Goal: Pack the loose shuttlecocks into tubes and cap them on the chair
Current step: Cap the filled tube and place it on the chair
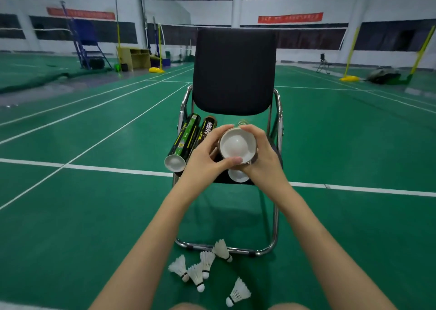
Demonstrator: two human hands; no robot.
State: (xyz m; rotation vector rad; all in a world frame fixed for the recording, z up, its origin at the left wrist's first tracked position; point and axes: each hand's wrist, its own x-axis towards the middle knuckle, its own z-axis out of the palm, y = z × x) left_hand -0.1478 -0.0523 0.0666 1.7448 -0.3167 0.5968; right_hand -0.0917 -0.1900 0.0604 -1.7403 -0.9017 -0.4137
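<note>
- Both hands are meeting above the front of the chair [234, 71] seat, holding one tube [237, 146] end-on toward the camera.
- The left hand [203, 160] is curling around the tube's left side, its thumb lying across the lower rim of the white end and its fingertips touching the upper left edge.
- The right hand [262, 158] is wrapping the tube's right side, fingers bending over the top rim and palm cupping it from beneath.
- The tube's white end is showing a rounded dome in the middle; whether that is a cap or a shuttlecock's base cannot be told.
- A green and black tube [182, 142] is lying on the left of the seat, its white near end overhanging the front edge.
- A black tube with lettering [207, 130] is lying just beside it, partly hidden by the left hand.
- Another white round end [238, 175] is peeking out just below the hands, on the seat.
- Five loose shuttlecocks are lying on the green court floor [94, 215] in front of the chair's metal base: one [222, 250] touching the frame bar, three bunched together [195, 270] to its left, and one [237, 292] apart, nearest the camera.
- Yellow net posts [160, 48] are standing well behind on the court.
</note>
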